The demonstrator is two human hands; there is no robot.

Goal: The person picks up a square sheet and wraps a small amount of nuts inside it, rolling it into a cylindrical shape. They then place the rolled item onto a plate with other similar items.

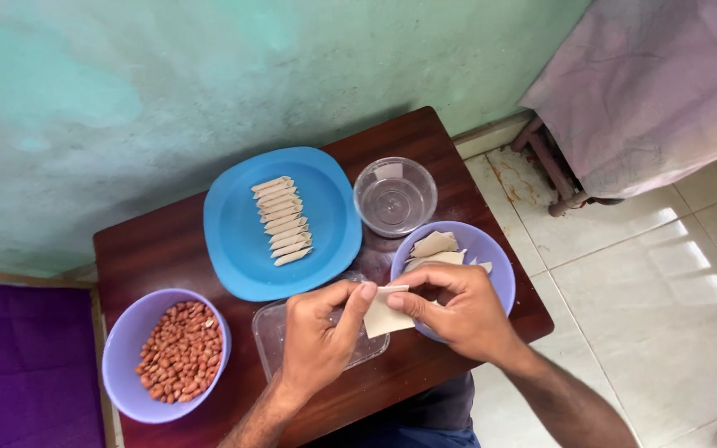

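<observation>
Both hands meet over the near edge of the dark wooden table (168,249). The left hand (317,332) and right hand (458,311) pinch a pale square wrapper (382,317) between thumbs and fingertips, closed on it from either side. At five o'clock of the blue plate (234,241) with its row of rolled pieces (282,220), the wrapper hangs above a clear rectangular container (271,336). A purple bowl of wrappers (491,253) sits at three o'clock, a bowl of peanuts (180,348) at nine, and a clear round cup (394,197) at twelve.
</observation>
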